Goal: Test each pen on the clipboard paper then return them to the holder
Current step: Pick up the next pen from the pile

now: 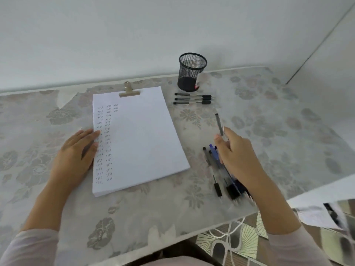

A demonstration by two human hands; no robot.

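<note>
White clipboard paper (142, 135) lies in the middle of the table under a metal clip (129, 92), with columns of small test marks down its left side. My left hand (76, 152) rests flat on the paper's left edge. My right hand (236, 152) pinches a grey pen (219, 123) that points up and away, to the right of the paper. Under that hand lies a bunch of several black and blue pens (217, 169). Three black pens (193, 99) lie side by side in front of the black mesh holder (191, 72).
The table carries a pale floral cloth (278, 121) and ends at a white wall behind the holder. Its right front edge runs diagonally past my right forearm, with patterned floor (240, 239) and loose papers (324, 215) below.
</note>
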